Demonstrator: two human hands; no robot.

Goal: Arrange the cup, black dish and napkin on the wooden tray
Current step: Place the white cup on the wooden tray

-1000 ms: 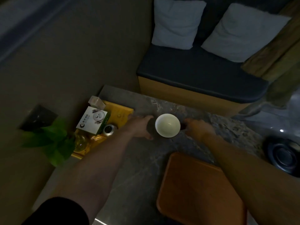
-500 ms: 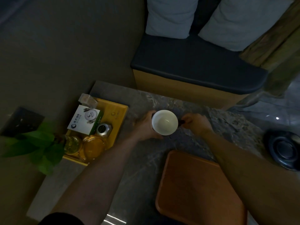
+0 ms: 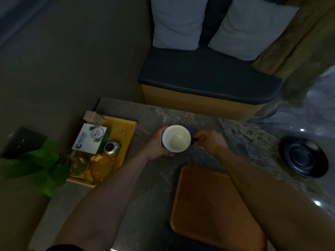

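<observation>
A cup [image 3: 176, 138], dark outside and white inside, is held above the grey stone table. My left hand [image 3: 155, 144] wraps around its left side. My right hand [image 3: 210, 141] pinches its dark handle on the right. The wooden tray [image 3: 204, 201] lies empty on the table just in front of the cup, partly under my right forearm. The black dish [image 3: 305, 157] sits at the table's far right edge. No napkin can be made out in the dim light.
A yellow tray [image 3: 126, 127] at the left holds a white box [image 3: 90, 138], a small metal jar [image 3: 111, 148] and amber glass pieces. Green leaves [image 3: 45, 167] overhang its left side. A bench with a dark cushion [image 3: 208, 77] and two pillows stands behind the table.
Both hands closed on the cup, the left on its side and the right on its handle, and the cup came up off the table, nearer to me.
</observation>
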